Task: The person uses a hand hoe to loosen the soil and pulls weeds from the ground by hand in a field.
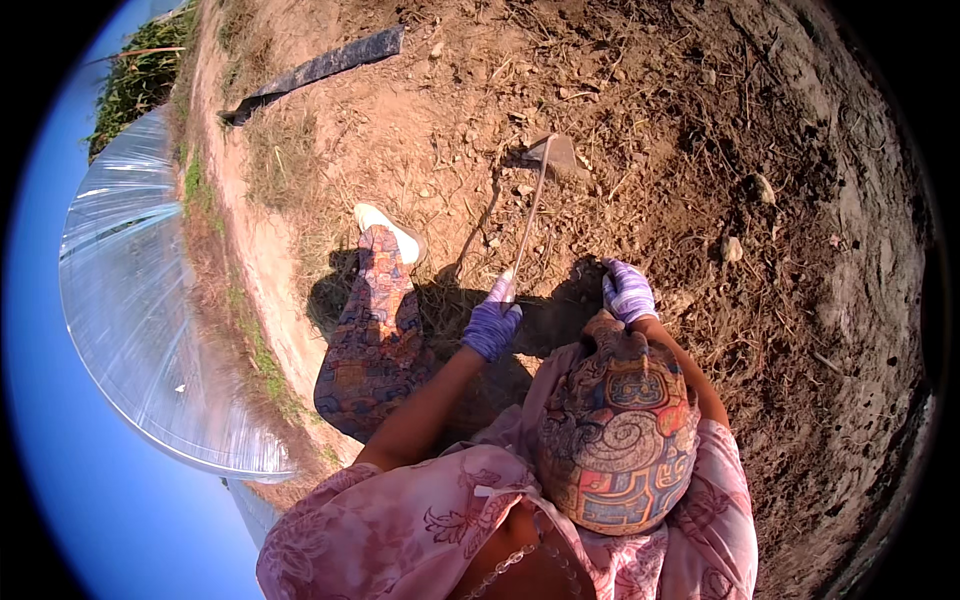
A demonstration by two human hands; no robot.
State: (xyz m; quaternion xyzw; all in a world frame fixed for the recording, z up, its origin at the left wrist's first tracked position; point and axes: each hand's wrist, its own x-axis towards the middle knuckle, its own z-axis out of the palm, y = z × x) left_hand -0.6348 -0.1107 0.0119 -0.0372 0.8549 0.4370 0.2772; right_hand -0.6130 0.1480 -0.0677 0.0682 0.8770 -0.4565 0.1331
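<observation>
My left hand, in a purple and white knit glove, is closed around the handle of a hand hoe. The hoe's thin, slightly bent shaft runs away from me to a flat, soil-coloured metal blade resting on the dirt. Just beyond my bent right knee, in patterned trousers, is my right hand in a matching glove. Its fingers point down toward the shaded soil, and whether they grip anything is hidden. Dry roots and clods lie around the shaft.
My left foot in a white shoe is planted on the ground. A dark, flat strip lies at upper left. Pale stones sit in the loose soil at right. A plastic-covered greenhouse tunnel stands at far left, beyond a grassy edge.
</observation>
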